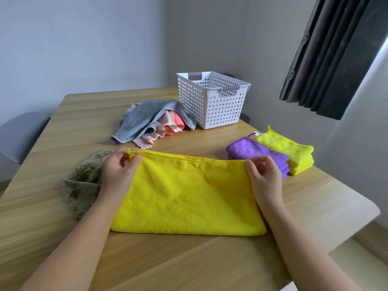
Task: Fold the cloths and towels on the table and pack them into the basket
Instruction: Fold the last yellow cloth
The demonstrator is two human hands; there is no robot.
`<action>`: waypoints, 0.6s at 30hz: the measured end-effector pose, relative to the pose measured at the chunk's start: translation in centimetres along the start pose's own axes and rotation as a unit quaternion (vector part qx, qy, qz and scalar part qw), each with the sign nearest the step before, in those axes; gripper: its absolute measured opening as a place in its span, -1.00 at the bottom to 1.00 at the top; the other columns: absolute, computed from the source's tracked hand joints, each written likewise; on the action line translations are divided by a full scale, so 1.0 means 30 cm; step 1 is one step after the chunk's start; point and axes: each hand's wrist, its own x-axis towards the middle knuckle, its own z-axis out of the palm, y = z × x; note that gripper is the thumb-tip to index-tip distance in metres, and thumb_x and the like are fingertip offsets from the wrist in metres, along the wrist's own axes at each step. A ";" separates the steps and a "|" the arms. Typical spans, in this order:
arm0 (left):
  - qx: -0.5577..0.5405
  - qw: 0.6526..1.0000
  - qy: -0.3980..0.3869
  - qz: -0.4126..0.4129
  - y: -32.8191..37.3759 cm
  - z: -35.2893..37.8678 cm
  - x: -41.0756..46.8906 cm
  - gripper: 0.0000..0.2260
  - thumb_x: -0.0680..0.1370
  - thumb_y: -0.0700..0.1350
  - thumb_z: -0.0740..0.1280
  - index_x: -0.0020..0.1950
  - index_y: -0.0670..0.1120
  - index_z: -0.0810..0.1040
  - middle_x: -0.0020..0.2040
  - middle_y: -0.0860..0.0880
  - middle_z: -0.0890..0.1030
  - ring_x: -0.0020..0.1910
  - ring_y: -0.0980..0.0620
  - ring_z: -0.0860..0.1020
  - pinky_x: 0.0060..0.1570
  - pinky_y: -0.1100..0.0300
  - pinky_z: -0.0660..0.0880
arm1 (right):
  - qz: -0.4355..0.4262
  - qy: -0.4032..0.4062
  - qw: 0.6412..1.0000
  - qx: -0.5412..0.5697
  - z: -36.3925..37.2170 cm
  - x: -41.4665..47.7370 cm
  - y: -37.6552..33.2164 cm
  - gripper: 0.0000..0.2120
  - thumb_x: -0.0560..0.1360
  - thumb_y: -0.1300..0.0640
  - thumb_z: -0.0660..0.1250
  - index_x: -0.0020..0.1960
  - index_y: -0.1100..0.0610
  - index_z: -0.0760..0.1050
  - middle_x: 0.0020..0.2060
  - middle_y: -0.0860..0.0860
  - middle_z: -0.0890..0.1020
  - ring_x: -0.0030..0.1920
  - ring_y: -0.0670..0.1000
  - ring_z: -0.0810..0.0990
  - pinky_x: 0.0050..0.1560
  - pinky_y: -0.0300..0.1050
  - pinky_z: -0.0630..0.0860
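The yellow cloth (184, 192) lay folded double on the table (63, 127) before you. Your left hand (120, 166) and right hand (264, 175) each pinched a far corner. Uneven pulls could have skewed the layers, and the olive cloth (84, 181) under your left wrist might have dragged along.

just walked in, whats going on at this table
A person is folding cloths at a wooden table. The left hand and right hand pinch the far corners of a yellow microfibre cloth that lies folded in half in front of them. Folded purple cloths and folded yellow cloths sit side by side on the right. A grey towel over pink cloths and an olive leaf-print cloth lie unfolded. No cloth shows in the white perforated basket yet.
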 end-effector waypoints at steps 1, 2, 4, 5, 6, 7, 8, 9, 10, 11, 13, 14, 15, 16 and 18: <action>-0.002 1.000 0.000 -0.001 0.002 -0.002 0.000 -0.81 0.47 -0.25 0.37 -0.22 0.06 0.54 -0.34 -0.03 0.44 -0.43 0.25 0.36 -0.39 0.42 0.31 | -0.003 -0.008 1.000 -0.006 0.000 -0.001 0.001 -0.84 0.49 0.27 0.36 -0.15 0.02 0.48 -0.30 -0.07 0.56 -0.33 -0.26 0.49 -0.27 -0.43 0.38; -0.004 1.000 -0.001 -0.003 0.004 -0.003 -0.001 -0.86 0.44 -0.19 0.37 -0.22 0.06 0.54 -0.35 -0.02 0.43 -0.44 0.25 0.36 -0.40 0.42 0.30 | -0.006 -0.019 1.000 -0.017 -0.002 -0.003 0.001 -0.87 0.49 0.26 0.37 -0.10 0.04 0.51 -0.32 -0.06 0.56 -0.34 -0.24 0.48 -0.29 -0.43 0.37; -0.003 1.000 0.002 -0.009 0.003 -0.009 -0.002 -0.94 0.39 -0.10 0.33 -0.22 0.07 0.54 -0.34 -0.02 0.44 -0.42 0.23 0.35 -0.40 0.40 0.30 | -0.012 -0.042 0.998 -0.042 -0.004 -0.004 0.004 -0.88 0.47 0.26 0.39 -0.04 0.08 0.55 -0.35 -0.06 0.54 -0.36 -0.23 0.45 -0.30 -0.42 0.35; 0.000 1.000 0.004 -0.011 0.003 -0.011 -0.001 -0.94 0.39 -0.10 0.33 -0.22 0.07 0.55 -0.34 -0.03 0.44 -0.40 0.20 0.36 -0.39 0.39 0.31 | -0.013 -0.049 0.997 -0.053 -0.006 -0.003 0.005 -0.87 0.46 0.26 0.40 -0.03 0.09 0.57 -0.35 -0.07 0.54 -0.36 -0.23 0.45 -0.30 -0.42 0.35; 0.005 1.000 0.004 -0.011 0.002 -0.013 0.000 -0.93 0.41 -0.11 0.35 -0.22 0.08 0.54 -0.34 -0.03 0.44 -0.40 0.19 0.35 -0.40 0.39 0.30 | -0.013 -0.055 0.997 -0.061 -0.007 -0.002 0.008 -0.86 0.45 0.26 0.42 -0.02 0.10 0.58 -0.35 -0.08 0.53 -0.36 -0.23 0.45 -0.28 -0.43 0.35; 0.012 1.000 0.002 -0.008 0.000 -0.015 0.002 -0.88 0.44 -0.16 0.38 -0.22 0.08 0.54 -0.36 -0.01 0.43 -0.43 0.21 0.33 -0.42 0.40 0.28 | -0.012 -0.060 0.996 -0.065 -0.010 0.000 0.010 -0.85 0.44 0.25 0.43 -0.02 0.09 0.59 -0.35 -0.10 0.53 -0.35 -0.23 0.46 -0.27 -0.43 0.36; 0.026 1.000 -0.003 -0.005 -0.002 -0.017 0.002 -0.82 0.47 -0.22 0.39 -0.21 0.08 0.54 -0.39 0.04 0.41 -0.46 0.22 0.32 -0.46 0.41 0.25 | -0.012 -0.064 0.995 -0.071 -0.012 0.001 0.013 -0.84 0.43 0.25 0.44 -0.01 0.09 0.60 -0.34 -0.11 0.53 -0.34 -0.23 0.47 -0.25 -0.43 0.37; 0.043 0.999 -0.010 0.002 -0.001 -0.019 0.003 -0.78 0.49 -0.26 0.37 -0.21 0.07 0.55 -0.43 0.09 0.40 -0.48 0.22 0.32 -0.48 0.41 0.23 | -0.012 -0.067 0.995 -0.078 -0.013 0.003 0.016 -0.83 0.43 0.24 0.44 0.00 0.08 0.60 -0.33 -0.11 0.54 -0.32 -0.24 0.48 -0.23 -0.44 0.38; 0.059 0.998 -0.016 0.010 0.001 -0.020 0.001 -0.76 0.49 -0.29 0.36 -0.21 0.07 0.55 -0.45 0.10 0.41 -0.48 0.22 0.32 -0.48 0.41 0.22 | -0.013 -0.070 0.994 -0.084 -0.014 0.003 0.017 -0.82 0.43 0.24 0.45 0.00 0.06 0.60 -0.31 -0.11 0.54 -0.31 -0.25 0.49 -0.21 -0.45 0.38; 0.071 0.997 -0.017 0.017 0.005 -0.021 -0.001 -0.75 0.49 -0.30 0.36 -0.20 0.07 0.55 -0.45 0.09 0.42 -0.48 0.22 0.32 -0.48 0.41 0.22 | -0.014 -0.070 0.993 -0.089 -0.014 0.004 0.018 -0.82 0.43 0.23 0.44 0.01 0.06 0.61 -0.30 -0.11 0.55 -0.29 -0.27 0.49 -0.20 -0.46 0.38; 0.077 0.997 -0.015 0.023 0.012 -0.021 -0.003 -0.74 0.49 -0.30 0.36 -0.20 0.08 0.55 -0.40 0.07 0.44 -0.46 0.23 0.34 -0.46 0.42 0.24 | -0.019 -0.062 0.993 -0.100 -0.015 0.005 0.016 -0.84 0.44 0.23 0.43 0.00 0.06 0.61 -0.26 -0.11 0.59 -0.26 -0.32 0.51 -0.17 -0.50 0.37; 0.075 0.997 -0.013 0.023 0.014 -0.022 -0.003 -0.74 0.49 -0.30 0.35 -0.20 0.08 0.54 -0.39 0.04 0.44 -0.46 0.23 0.35 -0.46 0.43 0.24 | -0.022 -0.056 0.993 -0.106 -0.015 0.006 0.015 -0.86 0.45 0.23 0.42 -0.02 0.07 0.61 -0.24 -0.12 0.61 -0.24 -0.36 0.51 -0.17 -0.52 0.37; 0.072 0.997 -0.012 0.021 0.013 -0.023 -0.001 -0.74 0.49 -0.30 0.35 -0.20 0.08 0.54 -0.38 0.02 0.44 -0.46 0.23 0.35 -0.46 0.43 0.24 | -0.024 -0.050 0.992 -0.109 -0.016 0.006 0.014 -0.89 0.46 0.24 0.40 -0.05 0.08 0.61 -0.23 -0.14 0.62 -0.23 -0.38 0.51 -0.17 -0.53 0.36; 0.070 0.997 -0.011 0.020 0.012 -0.024 0.001 -0.74 0.50 -0.29 0.35 -0.20 0.09 0.54 -0.37 0.01 0.44 -0.47 0.23 0.34 -0.46 0.42 0.24 | -0.026 -0.043 0.993 -0.111 -0.016 0.006 0.014 -0.91 0.47 0.24 0.39 -0.07 0.07 0.60 -0.24 -0.18 0.61 -0.23 -0.39 0.51 -0.18 -0.53 0.36; 0.066 0.998 -0.007 0.017 0.006 -0.029 0.007 -0.74 0.50 -0.28 0.35 -0.20 0.10 0.54 -0.36 -0.02 0.45 -0.47 0.23 0.33 -0.46 0.39 0.25 | -0.029 -0.028 0.993 -0.112 -0.016 0.005 0.015 -0.88 0.49 0.24 0.37 -0.13 0.02 0.56 -0.26 -0.22 0.59 -0.25 -0.35 0.51 -0.21 -0.50 0.36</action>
